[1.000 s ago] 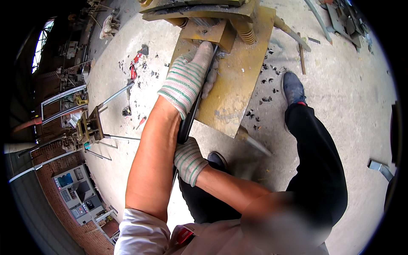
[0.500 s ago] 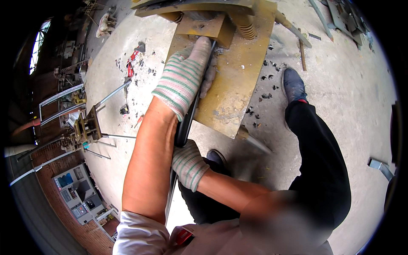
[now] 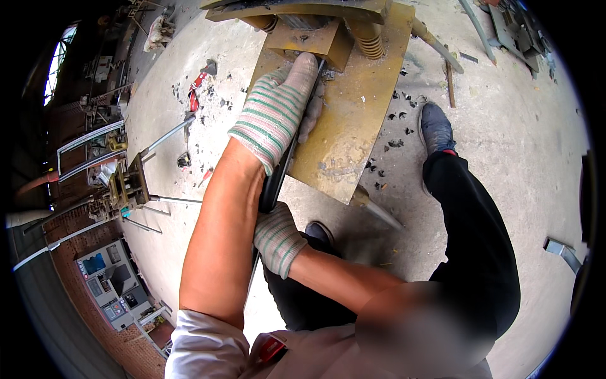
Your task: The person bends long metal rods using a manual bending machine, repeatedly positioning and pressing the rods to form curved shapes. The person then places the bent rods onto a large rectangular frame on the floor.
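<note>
At a yellow plate above littered concrete, left hand and right hand clamped around a black bar.

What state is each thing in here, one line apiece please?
Left hand: gloved, wrapped around the dark bar.
Right hand: gloved, closed around the dark bar, lower down.
Dark bar: slanted, held by both hands, far end at the block.
Yellowish plate: scuffed, dirty.
Coil spring: mounted; compression unclear.
Black scraps: scattered on the floor.
Right shoe: on the floor.
</note>
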The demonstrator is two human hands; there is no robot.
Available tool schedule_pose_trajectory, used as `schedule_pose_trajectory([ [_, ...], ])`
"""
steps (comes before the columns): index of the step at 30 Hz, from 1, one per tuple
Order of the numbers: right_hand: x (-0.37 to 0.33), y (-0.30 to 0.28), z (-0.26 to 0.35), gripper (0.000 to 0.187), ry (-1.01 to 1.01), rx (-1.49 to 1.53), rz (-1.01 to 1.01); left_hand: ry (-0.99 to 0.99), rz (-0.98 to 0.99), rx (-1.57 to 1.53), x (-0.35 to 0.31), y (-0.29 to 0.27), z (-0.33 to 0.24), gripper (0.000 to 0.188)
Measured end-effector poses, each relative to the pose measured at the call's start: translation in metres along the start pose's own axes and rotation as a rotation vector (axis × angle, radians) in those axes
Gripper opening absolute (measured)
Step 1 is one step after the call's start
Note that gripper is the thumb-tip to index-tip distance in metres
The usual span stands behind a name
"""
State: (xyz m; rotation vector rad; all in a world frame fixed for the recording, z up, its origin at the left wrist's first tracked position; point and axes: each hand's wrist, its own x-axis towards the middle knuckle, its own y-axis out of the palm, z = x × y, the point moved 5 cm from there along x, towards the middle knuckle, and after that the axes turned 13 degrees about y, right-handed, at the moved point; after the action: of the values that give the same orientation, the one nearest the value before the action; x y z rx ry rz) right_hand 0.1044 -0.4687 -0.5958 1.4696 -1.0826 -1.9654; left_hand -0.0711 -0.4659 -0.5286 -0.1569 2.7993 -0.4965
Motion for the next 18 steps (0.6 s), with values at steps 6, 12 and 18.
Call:
schedule_pose_trajectory([
  [6, -0.005, -0.006, -0.004, 0.013, 0.074, 0.001, -0.029, 0.009, 0.003, 0.002, 0.000, 0.000, -0.001, 0.049],
  [12, -0.004, -0.004, 0.005, 0.015, 0.057, -0.138, -0.089, 0.023, -0.001, -0.007, 0.001, 0.001, -0.002, 0.050],
  [18, -0.009, -0.007, 0.004, 0.014, 0.085, -0.066, -0.046, -0.015, -0.022, 0.026, -0.001, 0.001, -0.006, 0.049],
])
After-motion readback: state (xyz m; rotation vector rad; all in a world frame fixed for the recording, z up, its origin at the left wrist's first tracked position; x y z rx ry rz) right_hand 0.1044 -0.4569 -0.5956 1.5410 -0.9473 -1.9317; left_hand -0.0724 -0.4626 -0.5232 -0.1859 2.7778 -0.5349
